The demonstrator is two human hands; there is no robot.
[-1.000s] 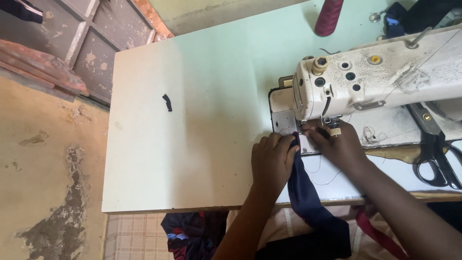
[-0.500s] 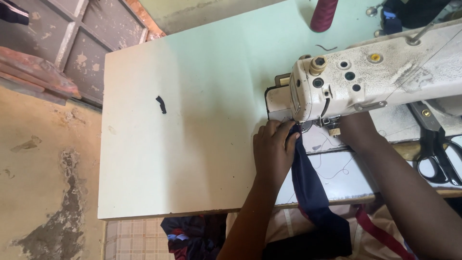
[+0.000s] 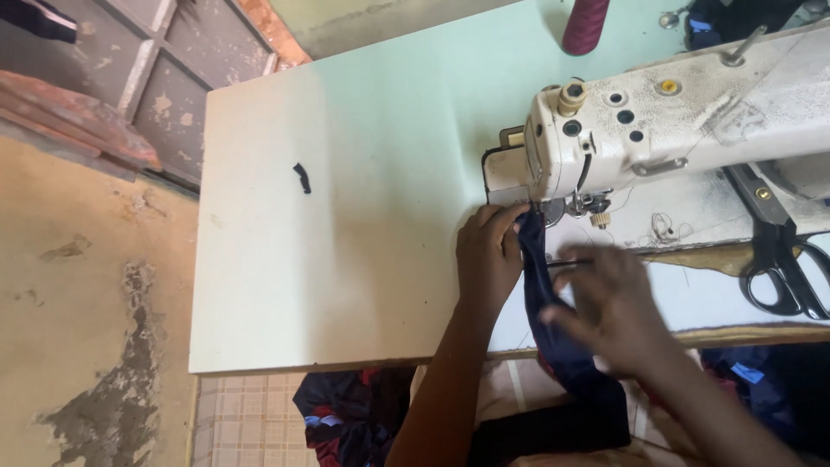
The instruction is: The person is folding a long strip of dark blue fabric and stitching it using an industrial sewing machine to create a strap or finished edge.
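A dark scrap lies alone on the pale table. The left hand presses flat, fingers extended, on the navy strip beside the needle of the sewing machine. The right hand (blurred) rests on the strip; its grip cannot be told. Scissors lie at right.

The single head-worn camera is looking steeply down from above the seated person, facing forward across the pale green table. It is sitting close enough that the table is filling most of the frame, with the white sewing machine running off the upper right edge. The floor is showing along the left side. The person's forearms are entering from the bottom edge, near the lens and partly blurred.
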